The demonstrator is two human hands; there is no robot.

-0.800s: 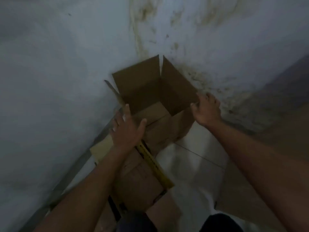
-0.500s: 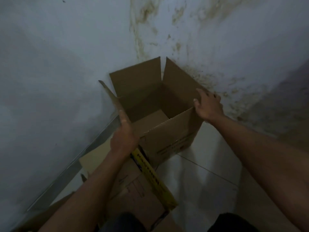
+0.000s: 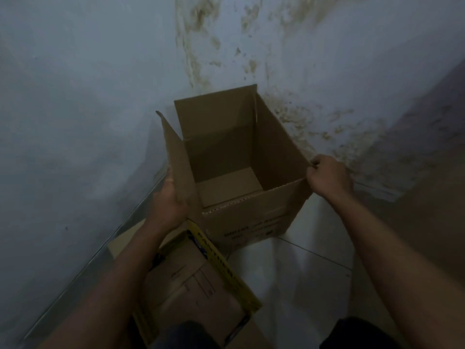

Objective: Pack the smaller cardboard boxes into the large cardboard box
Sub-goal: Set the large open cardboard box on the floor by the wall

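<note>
The large cardboard box (image 3: pixel 251 217) stands open and upright on the floor against the wall corner, its inside holding nothing I can see. My left hand (image 3: pixel 168 200) grips its raised left flap from outside. My right hand (image 3: pixel 329 176) is closed on the box's right near corner, at the rim. A smaller cardboard box (image 3: pixel 191 285) with yellow printed tape along its edge lies on the floor in front of the large box, below my left forearm, partly hidden by my arm and knees.
A stained pale wall (image 3: pixel 289 59) rises behind the box, and another wall (image 3: pixel 63 122) closes the left side. White floor tiles (image 3: pixel 302 268) lie to the right of the boxes. My dark-clothed knees (image 3: pixel 357 333) fill the bottom edge.
The large box has been turned upright and squared toward me. My left hand moved from above the smaller box to the left flap; my right hand closed on the right corner.
</note>
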